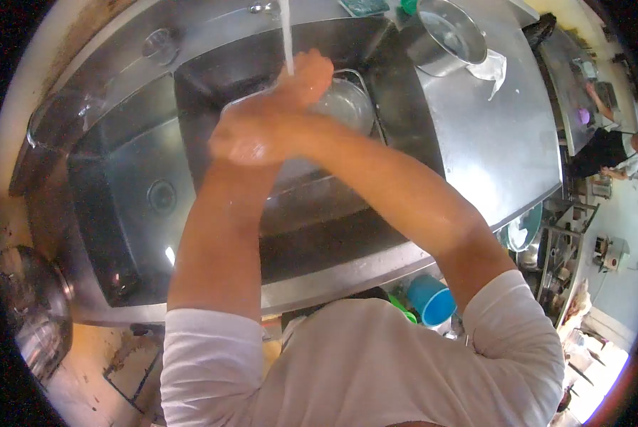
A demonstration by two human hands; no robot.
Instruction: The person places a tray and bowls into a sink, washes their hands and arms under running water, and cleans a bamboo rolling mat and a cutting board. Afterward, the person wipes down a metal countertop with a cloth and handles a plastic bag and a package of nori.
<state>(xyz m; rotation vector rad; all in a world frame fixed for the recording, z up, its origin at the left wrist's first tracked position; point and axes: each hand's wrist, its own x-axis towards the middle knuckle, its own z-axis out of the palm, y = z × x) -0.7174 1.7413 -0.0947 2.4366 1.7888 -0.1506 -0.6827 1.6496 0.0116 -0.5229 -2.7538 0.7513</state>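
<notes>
Over the sink, my right hand (244, 139) is wrapped round my left wrist, with white foam or wet shine on its back. Beyond it, my left hand (308, 78) looks curled into a loose fist, somewhat blurred, and nothing shows in it. A stream of water (286, 35) falls from above and meets my left hand. Beneath both hands, a clear container (347, 103) sits in the sink basin (305, 231), partly hidden by my hands and forearms.
A second basin (137, 167) with a drain lies left. On the steel counter (490, 135) at right stand a metal pot (443, 46) and a white cloth (491, 70). A blue bucket (431, 300) is below the sink edge. Another person (611, 153) stands far right.
</notes>
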